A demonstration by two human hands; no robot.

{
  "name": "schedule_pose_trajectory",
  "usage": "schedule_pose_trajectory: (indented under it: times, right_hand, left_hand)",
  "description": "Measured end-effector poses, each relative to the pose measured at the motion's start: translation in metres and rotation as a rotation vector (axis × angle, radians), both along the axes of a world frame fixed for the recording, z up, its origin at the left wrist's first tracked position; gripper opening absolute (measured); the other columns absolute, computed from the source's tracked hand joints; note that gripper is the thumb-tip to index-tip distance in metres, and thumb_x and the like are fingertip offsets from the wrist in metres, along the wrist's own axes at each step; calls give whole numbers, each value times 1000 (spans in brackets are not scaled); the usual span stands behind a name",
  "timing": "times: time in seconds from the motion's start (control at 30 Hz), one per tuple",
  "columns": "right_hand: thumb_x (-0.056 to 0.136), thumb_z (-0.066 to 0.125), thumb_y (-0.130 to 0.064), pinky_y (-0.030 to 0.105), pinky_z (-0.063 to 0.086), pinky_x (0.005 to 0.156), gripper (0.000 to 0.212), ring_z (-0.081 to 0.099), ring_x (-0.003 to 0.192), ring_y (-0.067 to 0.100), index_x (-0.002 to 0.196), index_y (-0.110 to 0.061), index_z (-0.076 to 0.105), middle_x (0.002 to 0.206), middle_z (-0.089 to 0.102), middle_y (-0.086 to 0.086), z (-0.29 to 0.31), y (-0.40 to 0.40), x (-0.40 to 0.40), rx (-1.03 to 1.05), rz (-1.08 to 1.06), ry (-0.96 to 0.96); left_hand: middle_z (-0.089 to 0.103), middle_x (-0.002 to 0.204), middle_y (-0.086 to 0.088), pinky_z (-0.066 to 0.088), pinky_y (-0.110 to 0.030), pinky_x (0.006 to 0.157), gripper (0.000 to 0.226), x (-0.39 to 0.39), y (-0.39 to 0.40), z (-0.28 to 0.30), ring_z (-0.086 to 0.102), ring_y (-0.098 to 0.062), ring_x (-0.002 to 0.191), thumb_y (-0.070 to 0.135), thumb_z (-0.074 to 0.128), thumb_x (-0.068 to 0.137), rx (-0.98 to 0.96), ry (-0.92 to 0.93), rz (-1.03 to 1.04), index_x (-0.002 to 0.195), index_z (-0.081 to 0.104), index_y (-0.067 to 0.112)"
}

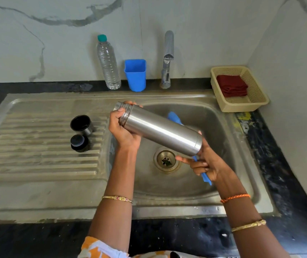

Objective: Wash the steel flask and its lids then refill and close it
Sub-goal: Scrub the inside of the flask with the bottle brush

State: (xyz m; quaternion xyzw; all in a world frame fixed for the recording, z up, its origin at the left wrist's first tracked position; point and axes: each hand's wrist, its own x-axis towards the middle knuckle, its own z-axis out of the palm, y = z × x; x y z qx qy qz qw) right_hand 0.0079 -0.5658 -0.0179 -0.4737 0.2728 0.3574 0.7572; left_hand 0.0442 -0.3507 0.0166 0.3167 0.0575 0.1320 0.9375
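The steel flask (160,130) lies almost level over the sink basin (221,127), its open threaded mouth to the upper left. My left hand (122,128) grips it round the neck. My right hand (202,164) is at its base and holds the handle of a blue brush (174,117), whose head shows behind the flask. The steel outer lid (82,125) stands mouth up on the ribbed drainboard, and the black inner stopper (79,143) sits just in front of it.
The tap (167,58) stands behind the basin, with no water running. A clear plastic water bottle (108,64) and a blue cup (135,75) stand on the back ledge. A cream basket (240,88) with a folded red cloth sits at the right corner.
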Motion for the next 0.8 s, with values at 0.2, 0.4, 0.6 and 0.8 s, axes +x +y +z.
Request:
schedule_pose_trajectory:
  times: [0.2, 0.4, 0.6, 0.8]
  right_hand:
    - [69, 64, -55, 10, 22, 25, 63, 22, 26, 1, 109, -8, 54, 89, 63, 17, 4, 6, 2, 64, -108, -115]
    - [83, 65, -44, 15, 20, 31, 31, 22, 37, 4, 103, -22, 57, 67, 46, -6, 3, 9, -10, -249, -80, -331]
    - [97, 48, -30, 20, 37, 50, 23, 54, 54, 0, 97, -22, 69, 81, 68, 0, 10, -3, -27, -963, 86, -533]
    - [95, 51, -16, 26, 44, 73, 27, 64, 91, 24, 115, -20, 67, 99, 71, 7, 37, 42, -55, -1103, 201, -727]
  left_hand:
    - [64, 92, -10, 50, -35, 79, 43, -1, 6, -6, 60, -22, 91, 37, 72, 68, 154, 141, -156, 100, 61, 11]
    - [66, 69, -3, 54, -33, 71, 25, 1, -6, 0, 65, -19, 71, 43, 66, 81, -19, 540, 35, 81, 62, 19]
    - [62, 84, -11, 51, -26, 54, 26, 3, -5, -9, 62, -21, 71, 27, 71, 60, 115, 458, 246, 81, 63, 14]
    - [64, 79, -11, 51, -34, 63, 39, 7, -13, -22, 62, -24, 72, 30, 73, 46, 183, 415, 360, 79, 67, 9]
